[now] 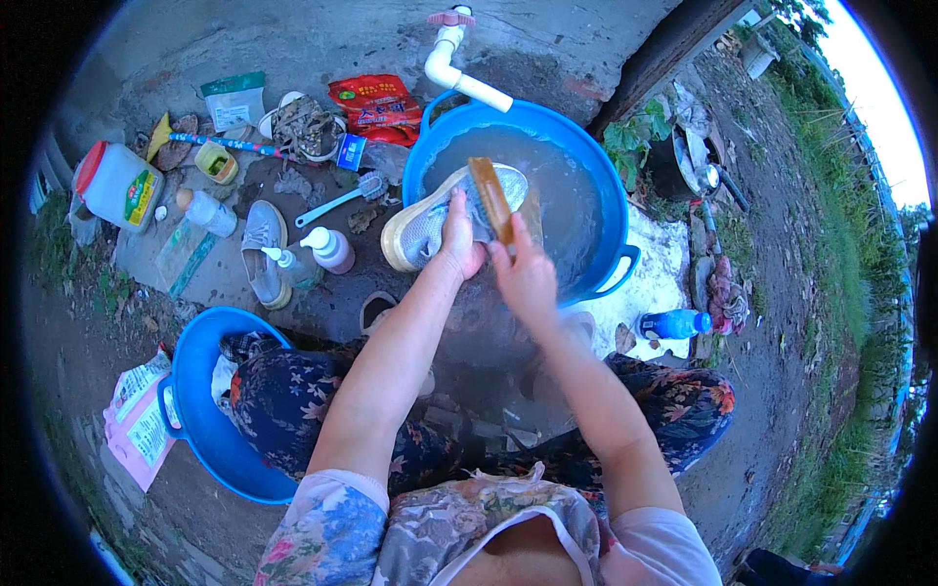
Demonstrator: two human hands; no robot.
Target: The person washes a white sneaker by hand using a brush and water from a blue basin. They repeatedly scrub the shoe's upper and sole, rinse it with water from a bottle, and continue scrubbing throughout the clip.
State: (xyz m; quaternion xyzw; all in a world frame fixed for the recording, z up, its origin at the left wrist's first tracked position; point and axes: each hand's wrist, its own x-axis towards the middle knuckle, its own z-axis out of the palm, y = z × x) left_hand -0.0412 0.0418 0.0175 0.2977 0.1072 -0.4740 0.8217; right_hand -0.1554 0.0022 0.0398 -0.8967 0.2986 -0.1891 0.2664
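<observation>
My left hand (459, 239) grips a grey sneaker with a pale sole (422, 230), holding it over the rim of a blue tub (606, 200) of cloudy water. My right hand (526, 276) holds a wooden scrub brush (490, 198) pressed flat against the sneaker's upper. Both forearms reach forward from the lower edge over my knees in flowered trousers.
A white tap pipe (459, 70) hangs over the tub. To the left lie a second grey shoe (264, 249), a blue brush (342, 198), pump bottles (327, 249), a large white jug (119, 184) and bags. A smaller blue basin (200, 410) sits by my left knee, a water bottle (676, 322) at right.
</observation>
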